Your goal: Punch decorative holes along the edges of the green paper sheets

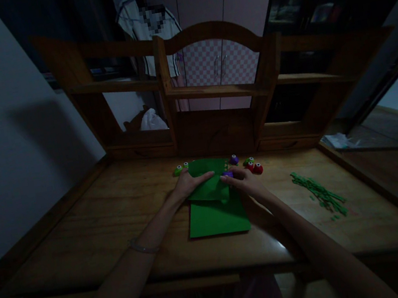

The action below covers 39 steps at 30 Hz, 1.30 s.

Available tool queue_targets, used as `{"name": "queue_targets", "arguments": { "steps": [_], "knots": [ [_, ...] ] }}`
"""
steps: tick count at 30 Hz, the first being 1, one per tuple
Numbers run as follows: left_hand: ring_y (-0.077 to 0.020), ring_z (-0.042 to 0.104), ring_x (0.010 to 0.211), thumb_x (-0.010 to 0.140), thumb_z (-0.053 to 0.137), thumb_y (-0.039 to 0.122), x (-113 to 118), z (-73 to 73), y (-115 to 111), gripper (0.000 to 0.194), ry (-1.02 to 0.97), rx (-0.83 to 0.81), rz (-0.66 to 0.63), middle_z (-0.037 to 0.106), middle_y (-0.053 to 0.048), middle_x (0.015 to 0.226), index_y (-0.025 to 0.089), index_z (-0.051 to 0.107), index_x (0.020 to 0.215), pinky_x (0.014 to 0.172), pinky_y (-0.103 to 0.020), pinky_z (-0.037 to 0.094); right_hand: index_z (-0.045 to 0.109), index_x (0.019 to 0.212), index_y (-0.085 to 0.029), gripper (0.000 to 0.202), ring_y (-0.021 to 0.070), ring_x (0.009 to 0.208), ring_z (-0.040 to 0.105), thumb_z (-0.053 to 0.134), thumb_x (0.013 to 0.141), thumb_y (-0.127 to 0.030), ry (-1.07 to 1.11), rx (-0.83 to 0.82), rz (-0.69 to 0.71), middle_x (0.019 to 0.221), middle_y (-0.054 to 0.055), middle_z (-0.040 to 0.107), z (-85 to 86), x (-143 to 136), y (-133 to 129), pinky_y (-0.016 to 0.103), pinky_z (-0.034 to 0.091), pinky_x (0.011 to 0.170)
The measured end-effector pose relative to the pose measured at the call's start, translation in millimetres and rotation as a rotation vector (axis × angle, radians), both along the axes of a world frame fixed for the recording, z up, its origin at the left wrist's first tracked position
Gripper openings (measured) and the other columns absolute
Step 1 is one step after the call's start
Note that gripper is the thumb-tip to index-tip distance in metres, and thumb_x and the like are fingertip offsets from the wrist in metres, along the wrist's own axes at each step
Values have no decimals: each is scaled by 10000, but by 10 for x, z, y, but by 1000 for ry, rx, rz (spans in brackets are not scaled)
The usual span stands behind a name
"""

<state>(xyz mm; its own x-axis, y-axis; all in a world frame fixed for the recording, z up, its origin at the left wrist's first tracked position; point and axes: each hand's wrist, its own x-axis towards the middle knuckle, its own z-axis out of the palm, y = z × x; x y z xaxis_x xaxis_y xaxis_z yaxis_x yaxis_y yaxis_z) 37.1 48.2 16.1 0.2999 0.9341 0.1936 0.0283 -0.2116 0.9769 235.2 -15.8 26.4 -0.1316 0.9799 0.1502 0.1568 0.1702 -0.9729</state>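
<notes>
A green paper sheet (205,188) is held at its left side by my left hand (185,184), with the thumb stretched across its top. The other fingers are mostly hidden. Pinched in my right hand (246,184) at the sheet's right edge is a small purple thing (228,174) that looks like a craft punch. Just above it the paper edge looks cut in a pattern. Beneath the sheet, nearer me, lies more green paper (218,217), flat on the desk.
Several small round-eyed pieces lie behind the paper: a green one (178,170), a purple one (234,160) and a red one (258,168). Thin green paper strips and scraps (319,192) are at the right on the wooden desk (127,201). A wooden shelf unit (213,96) stands along its back.
</notes>
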Motion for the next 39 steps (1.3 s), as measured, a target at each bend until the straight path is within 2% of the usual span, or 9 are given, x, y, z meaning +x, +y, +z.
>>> {"name": "queue_targets", "arguments": {
  "steps": [13,24,30,35,39],
  "knots": [
    [-256,668,869,613,766,399,-16,3,3,437,28,25,-10,699,-114,979,128,672,943,814,-393,535,618,801,-185,335,160,703,556,667,686,-495,7,-14,-6,755,14,600,24,-16,-12,269,413,618],
    [-260,661,889,610,761,407,-3,-60,27,452,26,34,-14,698,-114,988,126,667,950,841,-404,525,625,799,-189,325,162,678,560,666,686,-491,-52,4,13,744,14,595,92,-8,-32,275,416,597],
    [-269,662,880,591,776,376,7,-27,11,462,-3,0,-29,694,-129,996,106,669,949,829,-420,531,627,843,-195,292,166,729,579,642,725,-462,-47,41,4,795,15,618,43,-5,-20,260,420,615],
    [-274,661,887,600,764,396,12,-33,2,473,5,-5,-37,690,-131,1008,108,673,964,823,-418,533,646,803,-188,281,166,697,575,647,722,-457,-126,113,-38,744,11,614,0,11,6,260,419,606],
    [-287,659,889,592,756,420,1,-20,-8,502,56,-19,-34,691,-145,995,96,676,967,820,-411,532,661,881,-193,300,189,749,600,637,733,-453,-109,97,-27,805,30,643,-12,3,7,277,444,637]
  ]
}}
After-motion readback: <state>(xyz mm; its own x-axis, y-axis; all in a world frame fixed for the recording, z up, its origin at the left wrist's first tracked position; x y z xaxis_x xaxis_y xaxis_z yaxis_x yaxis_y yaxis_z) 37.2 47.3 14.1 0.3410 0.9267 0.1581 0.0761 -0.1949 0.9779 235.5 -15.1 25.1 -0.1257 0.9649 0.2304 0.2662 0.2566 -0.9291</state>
